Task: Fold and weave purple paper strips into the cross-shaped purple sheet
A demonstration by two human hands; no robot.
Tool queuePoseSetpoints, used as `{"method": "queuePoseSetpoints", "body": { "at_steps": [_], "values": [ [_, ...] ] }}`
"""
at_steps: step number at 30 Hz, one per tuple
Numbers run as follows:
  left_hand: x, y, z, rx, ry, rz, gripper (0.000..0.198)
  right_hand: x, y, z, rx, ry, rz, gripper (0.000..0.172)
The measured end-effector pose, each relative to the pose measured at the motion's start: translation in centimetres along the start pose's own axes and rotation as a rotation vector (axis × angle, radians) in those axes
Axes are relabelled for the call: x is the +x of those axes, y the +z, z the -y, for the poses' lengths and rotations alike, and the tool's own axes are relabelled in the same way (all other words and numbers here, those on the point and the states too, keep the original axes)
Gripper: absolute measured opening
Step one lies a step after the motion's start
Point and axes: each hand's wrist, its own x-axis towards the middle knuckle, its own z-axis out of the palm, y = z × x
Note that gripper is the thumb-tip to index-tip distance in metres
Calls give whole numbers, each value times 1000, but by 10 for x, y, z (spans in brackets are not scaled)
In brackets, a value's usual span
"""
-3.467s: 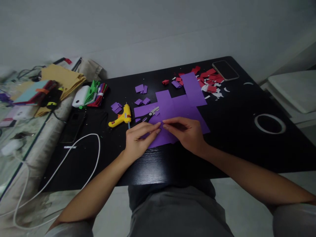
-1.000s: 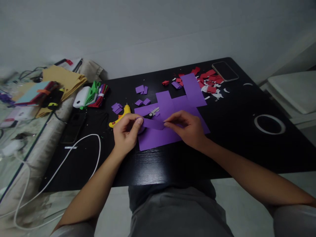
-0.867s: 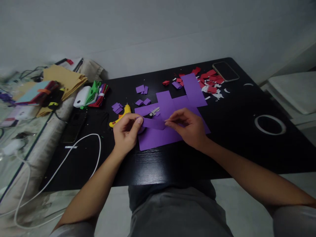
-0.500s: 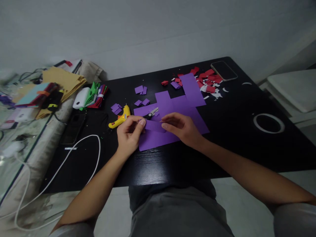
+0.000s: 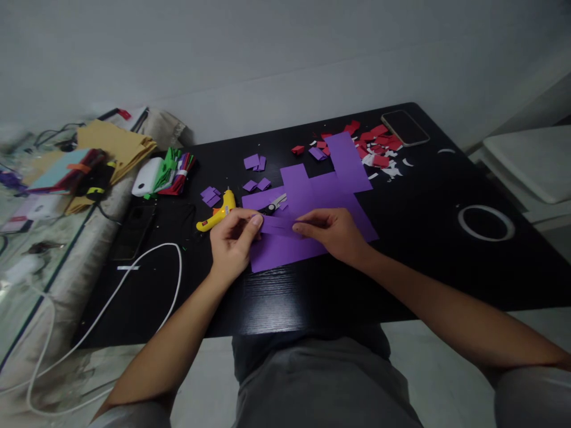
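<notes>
Hidden: the ends of the strip [image 5: 277, 225], under the left hand [image 5: 232, 242] and right hand [image 5: 336, 233]; part of the scissors [image 5: 273, 207].
Hard to see: if the strip's dark line is a fold or a gap.
Around: the glue gun [image 5: 227, 204] sits just past the left hand; red scraps [image 5: 381, 160] lie far back on the worktop [image 5: 423, 244].
Strip: over the purple sheet [image 5: 283, 255], long way left to right, right end a bit lower.
Hands: both pinching, one at each end.

Matt paper strip [image 5: 276, 222]; glossy tabletop [image 5: 272, 303] (wood-grained); smooth plastic glue gun [image 5: 227, 204].
</notes>
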Motion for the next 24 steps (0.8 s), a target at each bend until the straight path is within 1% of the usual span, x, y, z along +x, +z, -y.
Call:
{"method": "queuePoseSetpoints", "body": {
  "at_steps": [4, 8, 12, 16, 18, 21, 23, 24],
  "values": [
    [2, -1, -3, -5, 7, -47, 23, 1, 0, 1, 46, 51, 14, 27],
    [5, 0, -5, -15, -14, -50, 24, 3, -2, -1, 64, 59, 16, 29],
    [7, 0, -3, -56, -125, -37, 20, 4, -2, -3, 79, 71, 19, 31],
    [10, -2, 2, -181, -272, 33, 14, 2, -2, 2, 124, 85, 34, 39],
    [12, -3, 3, -239, -339, 52, 14, 2, -3, 6, 148, 99, 50, 37],
    [14, -4, 5, -269, -411, 62, 13, 2, -4, 7, 153, 120, 83, 29],
    [14, -6, 5, -252, -429, 101, 14, 3, -5, 5, 164, 135, 95, 27],
    [14, -7, 5, -229, -417, 127, 13, 4, -6, 4, 179, 150, 96, 27]
  ]
}}
